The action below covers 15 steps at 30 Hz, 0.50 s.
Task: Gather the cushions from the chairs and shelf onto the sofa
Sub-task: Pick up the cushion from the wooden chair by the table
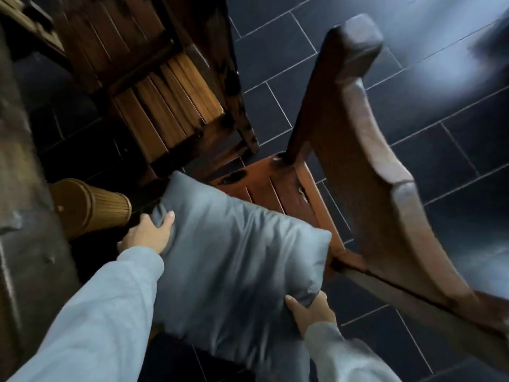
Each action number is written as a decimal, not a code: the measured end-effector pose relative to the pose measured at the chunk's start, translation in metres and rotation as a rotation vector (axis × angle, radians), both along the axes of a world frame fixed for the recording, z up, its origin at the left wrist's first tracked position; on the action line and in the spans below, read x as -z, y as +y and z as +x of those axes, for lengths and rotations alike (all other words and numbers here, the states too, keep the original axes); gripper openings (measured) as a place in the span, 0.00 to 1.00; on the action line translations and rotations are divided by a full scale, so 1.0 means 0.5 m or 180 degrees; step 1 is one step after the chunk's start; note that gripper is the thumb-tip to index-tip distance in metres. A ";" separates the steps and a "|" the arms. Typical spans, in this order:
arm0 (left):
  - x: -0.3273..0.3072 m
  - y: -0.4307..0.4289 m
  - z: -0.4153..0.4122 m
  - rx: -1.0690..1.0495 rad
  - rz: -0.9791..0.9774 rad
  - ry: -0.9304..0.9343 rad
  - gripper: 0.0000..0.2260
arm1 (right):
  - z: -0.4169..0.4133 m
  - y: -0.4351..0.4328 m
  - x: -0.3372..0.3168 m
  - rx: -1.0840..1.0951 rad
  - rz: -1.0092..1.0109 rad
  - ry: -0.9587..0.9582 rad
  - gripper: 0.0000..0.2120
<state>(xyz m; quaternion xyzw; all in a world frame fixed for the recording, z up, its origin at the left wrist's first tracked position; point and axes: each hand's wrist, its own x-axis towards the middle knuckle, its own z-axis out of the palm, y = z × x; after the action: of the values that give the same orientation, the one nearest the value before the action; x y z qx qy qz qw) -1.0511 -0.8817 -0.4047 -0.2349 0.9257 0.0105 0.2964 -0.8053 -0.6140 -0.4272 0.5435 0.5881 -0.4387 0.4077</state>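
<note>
A grey cushion (pixel 234 257) hangs between my two hands, above the slatted seat of a reddish wooden chair (pixel 286 188). My left hand (pixel 150 234) grips the cushion's far left edge, thumb on top of the bunched fabric. At the near right corner my right hand (pixel 311 312) holds it, with the thumb pressed into the top face. The chair's curved backrest (pixel 366 150) rises to the right of the cushion. No sofa or shelf is in view.
A second, darker wooden chair (pixel 165 106) stands beyond the cushion at the upper left. A round woven basket (pixel 91 205) sits on the floor by my left hand. Dark tiled floor (pixel 358 64) spreads to the right. A blurred wooden edge (pixel 24 216) runs down the left side.
</note>
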 end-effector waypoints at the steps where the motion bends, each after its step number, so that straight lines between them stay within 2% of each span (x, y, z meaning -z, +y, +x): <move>1: -0.009 0.003 0.029 0.0010 -0.0081 -0.0060 0.37 | 0.030 0.005 0.005 -0.0085 0.0029 0.0004 0.35; 6: -0.118 0.042 0.257 -0.0134 -0.0378 -0.0200 0.36 | 0.223 0.090 -0.061 0.0027 0.0114 0.0323 0.28; 10: -0.184 0.075 0.488 -0.0222 -0.0644 -0.0354 0.36 | 0.375 0.176 -0.130 -0.0444 0.0134 0.0445 0.20; 12: -0.200 0.110 0.601 -0.0018 -0.0672 -0.0497 0.36 | 0.490 0.221 -0.165 -0.0571 0.0120 0.0411 0.18; 15: -0.208 0.234 0.749 0.0483 -0.0560 -0.0641 0.35 | 0.726 0.313 -0.209 -0.0190 0.0148 0.0262 0.20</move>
<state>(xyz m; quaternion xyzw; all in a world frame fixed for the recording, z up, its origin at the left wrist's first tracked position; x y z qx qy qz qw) -0.6767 -0.7650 -0.3009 -0.1892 0.9037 -0.1167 0.3659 -0.4422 -0.4572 -0.3225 0.5166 0.6304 -0.4346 0.3833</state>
